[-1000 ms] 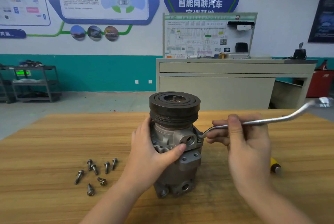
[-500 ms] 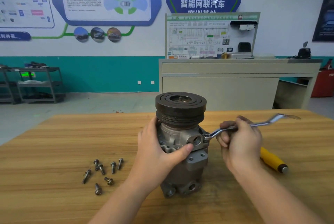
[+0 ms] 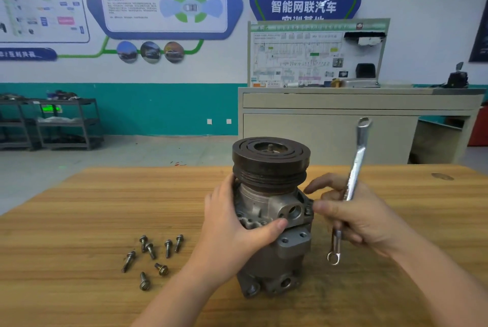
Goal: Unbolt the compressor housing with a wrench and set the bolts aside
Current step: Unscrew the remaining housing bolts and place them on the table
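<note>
On the wooden table (image 3: 79, 221) a grey cast-metal compressor housing (image 3: 272, 247) stands upright, its dark grooved pulley (image 3: 269, 160) on top. The left hand (image 3: 232, 234) grips the housing's left side, thumb across the front. The right hand (image 3: 356, 215) holds a silver double-ended wrench (image 3: 353, 176) steeply tilted, clear of the housing, with thumb and forefinger reaching to the housing's right flange. Seven loose steel bolts (image 3: 153, 255) lie grouped on the table, left of the housing.
</note>
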The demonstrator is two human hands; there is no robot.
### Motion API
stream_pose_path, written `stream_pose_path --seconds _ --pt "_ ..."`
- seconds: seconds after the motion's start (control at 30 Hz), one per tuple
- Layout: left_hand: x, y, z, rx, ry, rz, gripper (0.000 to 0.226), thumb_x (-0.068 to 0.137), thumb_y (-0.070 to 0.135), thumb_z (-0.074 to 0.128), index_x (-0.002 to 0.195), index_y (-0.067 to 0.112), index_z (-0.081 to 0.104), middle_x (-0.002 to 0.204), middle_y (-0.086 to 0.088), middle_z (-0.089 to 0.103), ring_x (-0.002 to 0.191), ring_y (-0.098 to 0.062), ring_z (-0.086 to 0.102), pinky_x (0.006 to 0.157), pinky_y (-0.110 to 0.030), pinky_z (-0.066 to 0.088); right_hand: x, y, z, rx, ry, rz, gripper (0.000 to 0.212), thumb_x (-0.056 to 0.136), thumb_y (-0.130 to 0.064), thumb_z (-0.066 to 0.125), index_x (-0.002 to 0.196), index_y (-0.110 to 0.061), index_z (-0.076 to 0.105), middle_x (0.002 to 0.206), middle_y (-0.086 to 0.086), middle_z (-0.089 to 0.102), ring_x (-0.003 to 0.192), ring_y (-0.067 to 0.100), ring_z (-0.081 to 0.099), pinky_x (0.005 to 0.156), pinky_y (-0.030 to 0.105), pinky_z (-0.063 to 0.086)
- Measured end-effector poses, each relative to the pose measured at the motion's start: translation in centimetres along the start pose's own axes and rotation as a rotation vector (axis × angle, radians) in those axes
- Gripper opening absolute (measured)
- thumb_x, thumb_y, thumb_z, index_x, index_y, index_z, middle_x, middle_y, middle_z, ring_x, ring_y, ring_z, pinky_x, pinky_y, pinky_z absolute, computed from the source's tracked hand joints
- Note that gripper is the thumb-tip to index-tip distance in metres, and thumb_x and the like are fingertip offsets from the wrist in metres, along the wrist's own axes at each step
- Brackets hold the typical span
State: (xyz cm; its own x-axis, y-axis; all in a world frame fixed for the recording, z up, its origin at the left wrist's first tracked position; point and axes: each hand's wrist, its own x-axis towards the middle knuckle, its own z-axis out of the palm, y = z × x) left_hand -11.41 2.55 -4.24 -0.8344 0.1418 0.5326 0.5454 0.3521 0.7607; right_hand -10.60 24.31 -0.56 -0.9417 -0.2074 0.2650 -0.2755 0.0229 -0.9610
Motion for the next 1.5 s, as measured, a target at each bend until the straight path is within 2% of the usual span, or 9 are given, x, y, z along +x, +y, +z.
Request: stream_pose_path --seconds 0.1,0.23,0.43,0.53,0.67,0.77,0.93,1.1,1.5 --pt "0.3 -0.2 -0.3 -0.009 -0.038 0.000 0.088 0.053 0.067 0.074 0.131 0.047 0.039 0.123 0.028 0.049 0.123 0.000 0.041 0.101 -0.033 0.043 0.2 0.7 0.9 -0.078 -0.011 -0.030 0.027 0.050 -0.024 0.083 0.074 -0.017 0.072 0.043 0.002 0.043 0.031 0.009 0.042 0.029 0.012 0.026" --pt "0.4 -0.5 -0.1 -0.002 -0.022 0.007 0.089 0.051 0.070 0.073 0.130 0.051 0.037 0.119 0.036 0.046 0.121 0.002 0.041 0.102 -0.033 0.043 0.2 1.4 1.0 -0.072 0.009 -0.069 0.026 0.050 -0.028 0.083 0.072 -0.019 0.073 0.043 0.005 0.048 0.029 0.010 0.039 0.030 0.012 0.027" --pt "0.4 -0.5 0.0 -0.037 -0.032 0.002 0.092 0.056 0.066 0.077 0.136 0.043 0.039 0.130 0.021 0.052 0.126 -0.010 0.047 0.104 -0.044 0.044 -0.3 1.4 0.4 -0.004 -0.038 -0.045 0.029 0.061 -0.031 0.075 0.087 -0.018 0.076 0.043 0.004 0.049 0.028 0.010 0.032 0.031 0.011 0.026" --pt "0.4 -0.7 0.0 -0.053 -0.028 0.010 0.091 0.058 0.062 0.079 0.137 0.039 0.040 0.134 0.011 0.054 0.128 -0.017 0.048 0.105 -0.048 0.043 -0.5 1.4 0.9 0.012 0.015 -0.055 0.032 0.054 -0.030 0.079 0.080 -0.013 0.071 0.043 0.005 0.048 0.026 0.008 0.033 0.030 0.011 0.025" --pt "0.4 -1.0 0.0 -0.050 -0.030 0.002 0.093 0.056 0.068 0.078 0.137 0.045 0.038 0.134 0.013 0.053 0.128 -0.015 0.048 0.105 -0.047 0.044 -0.7 1.2 0.9 -0.012 0.042 -0.088 0.027 0.059 -0.028 0.075 0.084 -0.016 0.076 0.043 0.005 0.048 0.029 0.010 0.035 0.030 0.012 0.026" --pt "0.4 -1.1 -0.1 -0.044 -0.027 0.001 0.090 0.054 0.075 0.076 0.133 0.052 0.038 0.134 0.017 0.052 0.128 -0.012 0.048 0.105 -0.045 0.044 -0.9 1.4 0.8 0.020 0.057 -0.087 0.042 0.058 -0.031 0.076 0.097 -0.017 0.069 0.045 0.007 0.051 0.026 0.010 0.032 0.031 0.013 0.026" --pt "0.4 -1.0 0.0 -0.049 -0.029 0.006 0.090 0.053 0.078 0.075 0.131 0.051 0.039 0.133 0.016 0.053 0.127 -0.011 0.049 0.104 -0.045 0.045 -1.1 1.4 1.0 0.002 0.053 -0.068 0.023 0.063 -0.030 0.074 0.081 -0.015 0.072 0.047 0.010 0.055 0.026 0.012 0.034 0.032 0.013 0.027" --pt "0.5 -1.1 0.0 -0.062 -0.033 0.014 0.091 0.054 0.077 0.076 0.133 0.047 0.041 0.133 0.014 0.055 0.127 -0.015 0.050 0.103 -0.047 0.045 -1.2 1.6 1.2 0.003 0.044 -0.050 0.038 0.062 -0.033 0.075 0.093 -0.013 0.068 0.047 0.009 0.055 0.026 0.011 0.034 0.031 0.015 0.026" --pt "0.5 -1.2 0.0 -0.059 -0.026 0.015 0.088 0.056 0.075 0.076 0.132 0.046 0.041 0.132 0.014 0.056 0.127 -0.017 0.050 0.103 -0.048 0.044 -1.4 1.7 1.4 0.081 0.039 -0.048 0.026 0.070 -0.027 0.067 0.091 -0.014 0.074 0.046 0.011 0.052 0.027 0.012 0.031 0.032 0.014 0.025"
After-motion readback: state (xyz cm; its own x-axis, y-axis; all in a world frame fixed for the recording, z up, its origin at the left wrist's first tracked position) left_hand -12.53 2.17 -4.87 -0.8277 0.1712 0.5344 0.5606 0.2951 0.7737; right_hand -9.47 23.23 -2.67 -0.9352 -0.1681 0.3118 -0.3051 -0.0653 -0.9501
